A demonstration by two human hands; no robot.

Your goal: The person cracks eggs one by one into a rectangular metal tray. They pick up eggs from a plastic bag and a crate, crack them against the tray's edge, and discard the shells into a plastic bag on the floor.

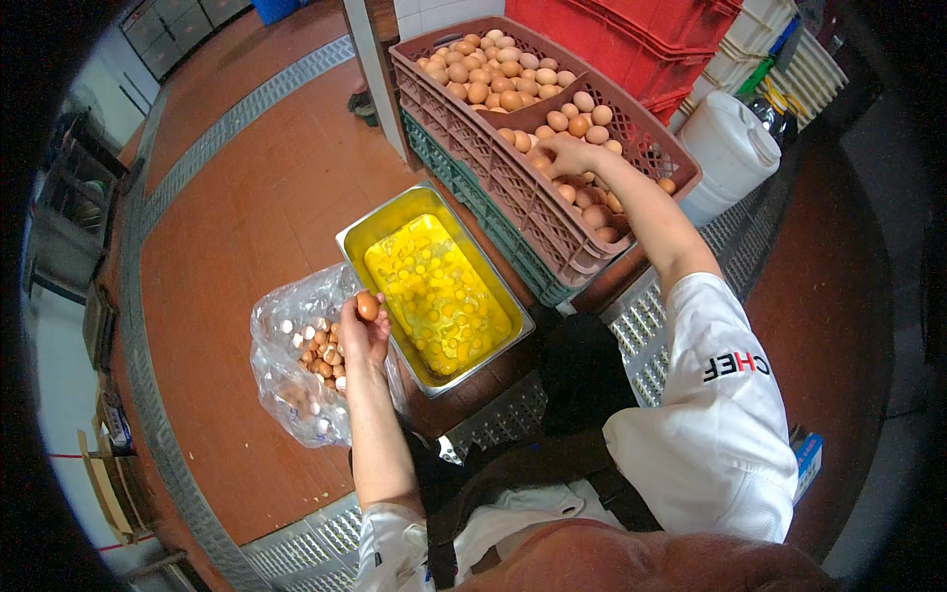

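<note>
In my left hand (365, 337) is a whole brown egg (367, 305), held between thumb and fingers at the left rim of a deep steel pan (522, 323). Cracked raw eggs (436, 296), with many yolks unbroken, cover the pan's bottom. Just left of it, a clear plastic bag (277, 388) holds broken eggshells (323, 355). My right hand (568, 157) reaches down among the brown eggs (578, 126) in the near section of a brownish-red plastic crate (488, 152). Its fingertips touch eggs there; whether they grip one is hidden.
A green crate (473, 200) lies under the egg crate. Behind stand stacked red crates (621, 44) and a white plastic jug (729, 159). A metal post (377, 81) rises beside the crate's far left corner. Perforated metal drain grating (307, 551) crosses the tiled floor (222, 244).
</note>
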